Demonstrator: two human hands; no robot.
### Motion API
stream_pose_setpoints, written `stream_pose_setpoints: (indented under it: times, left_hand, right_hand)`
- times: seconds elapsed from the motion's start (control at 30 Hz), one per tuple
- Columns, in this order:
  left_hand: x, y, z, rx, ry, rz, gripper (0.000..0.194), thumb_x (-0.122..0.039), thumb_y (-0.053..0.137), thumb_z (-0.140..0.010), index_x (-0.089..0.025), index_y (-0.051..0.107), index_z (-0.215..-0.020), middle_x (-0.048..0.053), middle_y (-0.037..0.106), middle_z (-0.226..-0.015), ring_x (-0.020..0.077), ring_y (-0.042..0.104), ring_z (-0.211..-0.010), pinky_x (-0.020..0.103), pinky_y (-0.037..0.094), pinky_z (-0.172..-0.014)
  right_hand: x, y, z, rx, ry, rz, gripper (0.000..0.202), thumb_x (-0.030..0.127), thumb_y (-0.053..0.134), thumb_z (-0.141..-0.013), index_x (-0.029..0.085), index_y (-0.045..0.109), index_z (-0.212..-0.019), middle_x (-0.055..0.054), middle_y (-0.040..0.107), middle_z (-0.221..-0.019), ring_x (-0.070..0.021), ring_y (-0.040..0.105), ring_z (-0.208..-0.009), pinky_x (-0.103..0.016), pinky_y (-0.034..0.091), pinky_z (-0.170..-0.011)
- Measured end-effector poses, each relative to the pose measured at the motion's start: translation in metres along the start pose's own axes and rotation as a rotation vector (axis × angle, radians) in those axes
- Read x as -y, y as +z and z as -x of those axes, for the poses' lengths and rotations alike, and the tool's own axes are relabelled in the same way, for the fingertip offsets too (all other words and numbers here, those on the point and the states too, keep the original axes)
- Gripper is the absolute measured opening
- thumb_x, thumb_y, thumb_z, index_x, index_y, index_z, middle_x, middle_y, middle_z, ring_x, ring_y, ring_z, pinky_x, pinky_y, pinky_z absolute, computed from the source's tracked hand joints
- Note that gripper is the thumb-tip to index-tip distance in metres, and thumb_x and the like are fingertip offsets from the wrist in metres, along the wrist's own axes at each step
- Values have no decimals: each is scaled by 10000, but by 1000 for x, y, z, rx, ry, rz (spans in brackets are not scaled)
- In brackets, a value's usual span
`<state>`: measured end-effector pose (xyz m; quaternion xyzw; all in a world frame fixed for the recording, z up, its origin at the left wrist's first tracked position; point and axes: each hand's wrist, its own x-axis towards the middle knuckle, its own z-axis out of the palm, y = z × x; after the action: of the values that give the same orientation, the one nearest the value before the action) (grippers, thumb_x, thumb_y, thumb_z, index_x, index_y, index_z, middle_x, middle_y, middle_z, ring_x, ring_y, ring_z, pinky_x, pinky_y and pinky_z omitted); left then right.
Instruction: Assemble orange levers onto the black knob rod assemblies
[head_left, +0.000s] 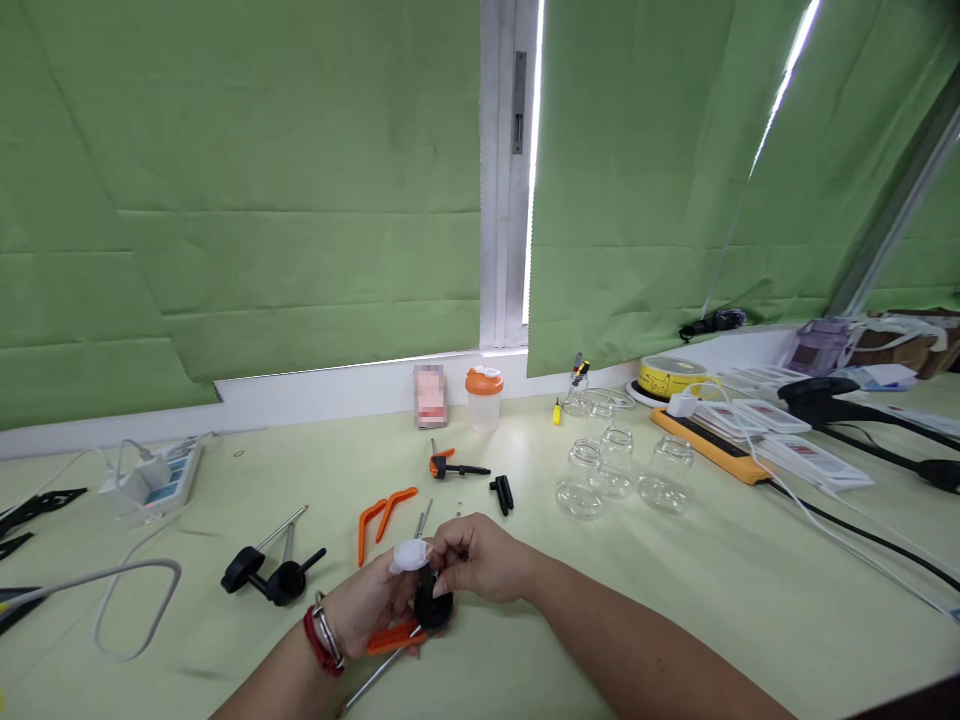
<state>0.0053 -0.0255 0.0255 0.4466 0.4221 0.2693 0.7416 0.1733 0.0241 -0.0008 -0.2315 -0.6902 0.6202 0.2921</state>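
Two hands meet over a small black part, well in front of the orange-lidded cup

We see both forearms reaching in from the near side, converging on the black part (433, 608), which lies nearer to us than the orange-lidded cup (484, 400) and left of it. The left hand (375, 605) comes in from the left, curled around the part and supporting it, with a red band (319, 648) and a metal bracelet (328, 630) at the wrist. The right hand (480, 560) crosses from the right, nearly straight in front of the cup, wrist level and knuckles up; its thumb and forefinger pinch the part's slim upper section, the other fingers folded in.

Most of the left fingers are hidden behind the part and an orange handle (391, 638), so we cannot tell how tightly they press. A whitish translucent piece (410, 556) sits at the top of this hand; whether it is worn or held, we cannot make out. The right fingertips cover where they meet the part. A metal rod (379, 682) slants towards us from the part, farther left of the cup, and both forearms are cut off by the bottom edge
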Motion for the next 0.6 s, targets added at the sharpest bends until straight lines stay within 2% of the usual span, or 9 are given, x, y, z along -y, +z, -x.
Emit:
stream_pose_setpoints:
  times: [0.07, 0.23, 0.37, 0.5, 0.6]
  left_hand:
    - [-1, 1, 1, -4, -2, -5, 424, -595, 570, -680, -198, 537, -826, -26, 492, -535, 221, 601, -583, 267, 414, -462]
    - [3, 0, 0, -90, -5, 7, 406, -595, 590, -663, -204, 521, -744, -66, 389, -473, 190, 557, -500, 285, 439, -452]
    - [3, -1, -1, -64, -20, -26, 442, -631, 563, -655, -195, 510, -706, -31, 477, -494, 199, 579, -517, 273, 432, -436]
    - [0, 0, -1, 43, 5, -36, 451, -627, 539, -673, -184, 517, -755, 34, 608, -614, 205, 605, -551, 257, 417, -433]
    - [-1, 1, 0, 22, 6, -13, 413, -597, 563, -674, -192, 506, -733, -9, 557, -553, 185, 585, -528, 247, 418, -427]
  right_hand:
    - [-1, 0, 0, -4, 29, -21, 373, 338, 839, -504, 151, 568, -678, 65, 491, -592, -65, 411, -552, -217, 359, -545]
    - [-4, 1, -2, -33, 59, -58, 441, 358, 857, -445, 151, 530, -657, 47, 540, -629, -73, 459, -566, -225, 390, -557]
    - [-5, 0, -1, -15, 19, -10, 386, 329, 839, -501, 148, 600, -745, 57, 517, -622, -67, 428, -558, -216, 368, -542]
    - [-3, -1, 0, -3, -29, 23, 331, 334, 820, -537, 146, 594, -690, 61, 488, -610, -65, 403, -562, -215, 355, -543]
    - [-2, 0, -1, -4, 4, -6, 364, 345, 830, -510, 150, 565, -665, 62, 489, -592, -67, 411, -556, -218, 366, -548]
